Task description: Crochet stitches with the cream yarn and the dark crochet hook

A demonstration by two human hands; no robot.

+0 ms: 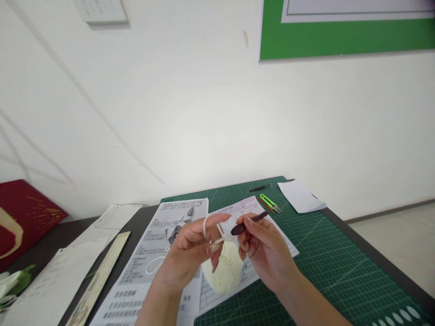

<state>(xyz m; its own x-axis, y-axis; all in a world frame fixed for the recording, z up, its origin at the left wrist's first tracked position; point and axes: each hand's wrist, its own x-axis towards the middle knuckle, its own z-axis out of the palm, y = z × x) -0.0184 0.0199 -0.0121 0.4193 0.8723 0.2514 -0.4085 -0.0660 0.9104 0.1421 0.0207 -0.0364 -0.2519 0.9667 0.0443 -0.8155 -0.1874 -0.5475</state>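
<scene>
Both hands are raised just above the desk [390, 267], close together near its front edge. The right hand [263, 253] grasps a crochet hook [244, 225] by its dark handle, thumb and fingers clenched around it like a pencil, the pale shaft pointing left. The left hand [190, 253] has a thin white strand [205, 225] looped over its raised index finger, and its other fingers are curled in, pinching at the hook's tip. Whether a loop sits on the hook there is too small to tell.

The yarn ball [226, 271], cream and soft, lies directly under the hands, resting on a pink-lined sheet [238, 210] that overlaps a printed instruction sheet [152, 253] and the green cutting mat [333, 262]. A slack loop of strand lies on the instruction sheet to the left.

Farther off on the mat are green thread snips [270, 202], a second dark hook [260, 188] and a white paper [301, 195]. A ruler [98, 280] and a red bag [23, 217] lie to the left.

The likely trouble is tension. The strand rides on one finger only, so if that finger straightens it could slide off and let the work go loose. A sharp pull could roll the light ball across the smooth paper, or drag the sheets with it. The hook's tip works close to the pinching fingertips, so it could snag and split the soft strand.
</scene>
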